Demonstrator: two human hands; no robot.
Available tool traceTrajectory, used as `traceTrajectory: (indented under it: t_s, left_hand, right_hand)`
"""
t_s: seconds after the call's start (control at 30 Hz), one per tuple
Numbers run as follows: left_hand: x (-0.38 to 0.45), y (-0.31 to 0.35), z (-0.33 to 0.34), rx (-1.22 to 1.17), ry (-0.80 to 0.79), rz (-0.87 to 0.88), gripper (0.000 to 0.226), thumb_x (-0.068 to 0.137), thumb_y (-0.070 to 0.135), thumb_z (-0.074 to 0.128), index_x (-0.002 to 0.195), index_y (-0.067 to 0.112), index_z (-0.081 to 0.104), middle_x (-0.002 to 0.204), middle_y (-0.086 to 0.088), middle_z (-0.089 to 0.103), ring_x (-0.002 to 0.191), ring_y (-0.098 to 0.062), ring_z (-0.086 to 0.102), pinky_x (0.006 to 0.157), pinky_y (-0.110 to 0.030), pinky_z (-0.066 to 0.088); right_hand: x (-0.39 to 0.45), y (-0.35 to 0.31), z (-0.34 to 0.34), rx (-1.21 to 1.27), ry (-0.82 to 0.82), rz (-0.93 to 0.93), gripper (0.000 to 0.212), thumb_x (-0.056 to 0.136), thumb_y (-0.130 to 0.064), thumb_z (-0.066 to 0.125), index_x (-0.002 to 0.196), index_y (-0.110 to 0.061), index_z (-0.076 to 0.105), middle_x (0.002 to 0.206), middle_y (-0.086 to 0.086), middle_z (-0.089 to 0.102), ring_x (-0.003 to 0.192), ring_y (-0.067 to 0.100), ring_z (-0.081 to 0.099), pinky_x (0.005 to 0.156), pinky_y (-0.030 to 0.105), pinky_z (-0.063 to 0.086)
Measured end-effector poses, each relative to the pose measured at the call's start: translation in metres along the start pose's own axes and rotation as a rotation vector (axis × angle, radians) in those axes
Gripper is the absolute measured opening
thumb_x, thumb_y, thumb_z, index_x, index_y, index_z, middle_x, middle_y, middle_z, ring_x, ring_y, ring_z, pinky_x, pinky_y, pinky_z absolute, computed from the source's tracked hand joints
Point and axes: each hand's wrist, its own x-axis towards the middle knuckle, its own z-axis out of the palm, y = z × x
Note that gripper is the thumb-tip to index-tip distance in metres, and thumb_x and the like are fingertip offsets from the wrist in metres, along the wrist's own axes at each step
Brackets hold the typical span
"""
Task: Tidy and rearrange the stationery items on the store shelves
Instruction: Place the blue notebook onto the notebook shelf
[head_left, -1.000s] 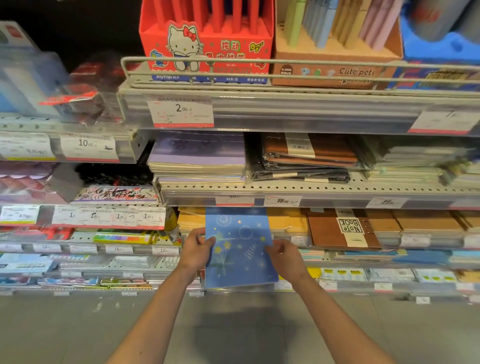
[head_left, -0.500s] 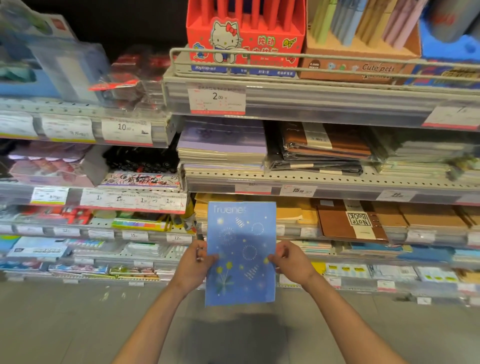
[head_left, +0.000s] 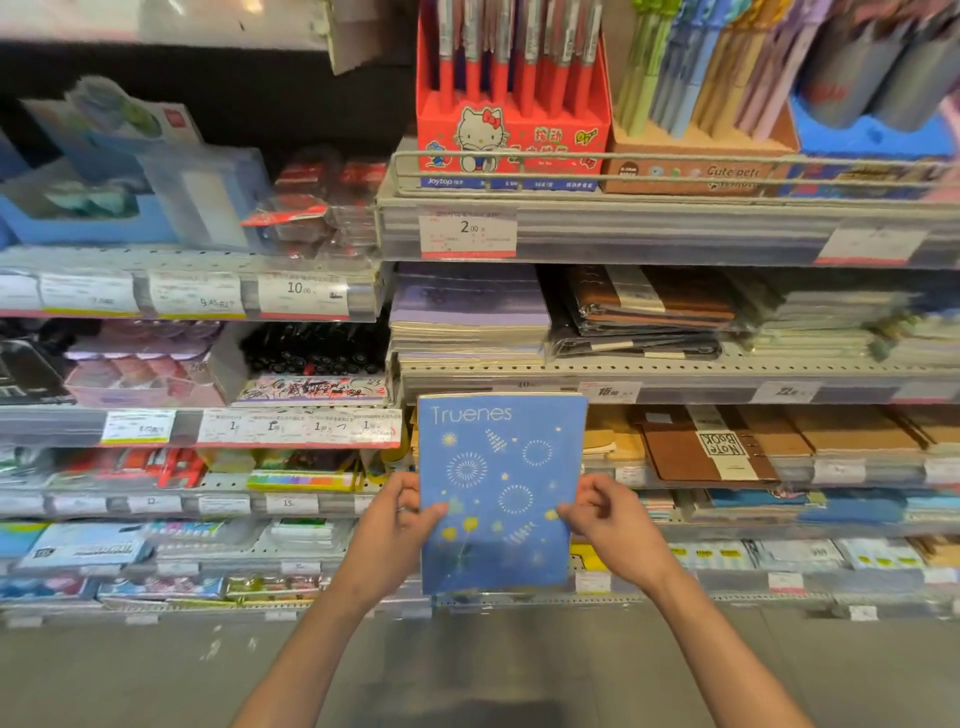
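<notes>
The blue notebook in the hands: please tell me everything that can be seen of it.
The blue notebook is thin, with a smooth, slightly glossy cover. "Truenes" is printed in pale letters at the top, above white firework bursts, small yellow stars and yellow flowers lower down. It is held upright, front cover toward the camera, in front of the shelves. The left hand grips its left edge and the right hand its right edge, both at the lower half.

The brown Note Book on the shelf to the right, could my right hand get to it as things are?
Probably not yet: the right hand and left hand both grip the blue notebook. The brown Note Book lies uncovered on top of its stack, so a freed hand likely could.
</notes>
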Motion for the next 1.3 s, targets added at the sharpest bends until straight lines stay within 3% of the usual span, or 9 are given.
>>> traceTrajectory:
  t_s: [0.17,0.3,0.5,0.63,0.8,0.9,1.07,1.2,1.3]
  left_hand:
    - [0.006,0.036,-0.025,-0.051,0.05,0.111,0.017,0.091,0.013,0.068,0.101,0.012,0.055,0.078,-0.016,0.06,0.073,-0.022,0.065,0.068,-0.026,0.052]
    - [0.014,0.066,-0.036,-0.075,0.074,0.181,0.016,0.092,0.019,0.068,0.102,0.023,0.057,0.087,-0.023,0.059,0.074,-0.034,0.066,0.074,-0.041,0.054]
    - [0.026,0.097,-0.039,-0.094,0.088,0.175,0.017,0.092,0.017,0.067,0.104,0.017,0.055,0.084,-0.004,0.068,0.072,-0.017,0.074,0.057,-0.025,0.052]
    - [0.033,0.107,-0.037,-0.084,0.088,0.151,0.017,0.093,0.013,0.065,0.106,0.012,0.054,0.067,0.01,0.064,0.061,-0.008,0.069,0.051,-0.016,0.047]
    - [0.04,0.126,-0.039,-0.091,0.158,0.147,0.044,0.092,0.021,0.067,0.128,0.026,0.042,0.092,-0.018,0.068,0.078,-0.028,0.071,0.071,-0.043,0.057]
    - [0.043,0.134,-0.043,-0.15,0.135,0.107,0.053,0.091,0.03,0.069,0.134,0.03,0.038,0.099,-0.017,0.072,0.087,-0.033,0.071,0.081,-0.055,0.056]
    - [0.024,0.132,-0.058,-0.171,0.018,0.098,0.051,0.089,0.033,0.068,0.134,0.034,0.045,0.1,-0.001,0.075,0.096,-0.013,0.072,0.087,-0.042,0.056]
    - [0.009,0.123,-0.067,-0.202,-0.116,0.088,0.051,0.082,0.026,0.075,0.129,0.037,0.056,0.094,-0.008,0.071,0.082,-0.017,0.065,0.071,-0.029,0.054]
    - [0.011,0.123,-0.066,-0.243,-0.028,0.096,0.034,0.088,0.014,0.071,0.117,0.031,0.068,0.105,0.004,0.068,0.088,-0.007,0.07,0.077,-0.034,0.059]
  right_hand:
    - [0.001,-0.045,-0.005,0.07,0.063,-0.14,0.007,0.093,-0.015,0.067,0.097,-0.017,0.061,0.073,0.005,0.053,0.072,0.014,0.053,0.073,0.029,0.044]
    - [0.005,-0.073,-0.012,0.139,0.09,-0.2,0.006,0.094,-0.014,0.065,0.097,-0.013,0.059,0.072,0.009,0.05,0.075,0.018,0.052,0.076,0.035,0.044]
    - [0.011,-0.1,-0.025,0.159,0.092,-0.194,0.01,0.094,-0.018,0.066,0.101,-0.014,0.061,0.082,0.027,0.055,0.078,0.02,0.057,0.087,0.052,0.05]
    - [0.013,-0.11,-0.027,0.147,0.12,-0.185,0.008,0.094,-0.014,0.064,0.099,-0.009,0.06,0.071,0.015,0.047,0.072,0.017,0.05,0.073,0.037,0.042]
    - [0.023,-0.127,-0.029,0.185,0.126,-0.147,0.013,0.095,-0.025,0.064,0.106,-0.02,0.065,0.083,0.028,0.058,0.073,0.02,0.055,0.07,0.034,0.045]
    - [0.033,-0.14,-0.027,0.277,0.227,-0.121,0.018,0.095,-0.022,0.064,0.113,-0.018,0.064,0.077,0.013,0.058,0.074,0.017,0.054,0.062,0.027,0.044]
    - [0.043,-0.152,-0.021,0.343,0.332,-0.114,0.021,0.094,-0.022,0.065,0.115,-0.022,0.065,0.065,-0.001,0.059,0.058,0.013,0.05,0.061,0.03,0.042]
    - [0.046,-0.163,-0.022,0.349,0.324,-0.087,0.023,0.096,-0.021,0.063,0.119,-0.017,0.062,0.086,-0.003,0.066,0.072,0.008,0.058,0.06,0.022,0.041]
    - [0.046,-0.168,-0.024,0.357,0.234,-0.071,0.034,0.097,-0.023,0.063,0.129,-0.015,0.057,0.093,-0.005,0.067,0.089,0.008,0.063,0.066,0.021,0.045]
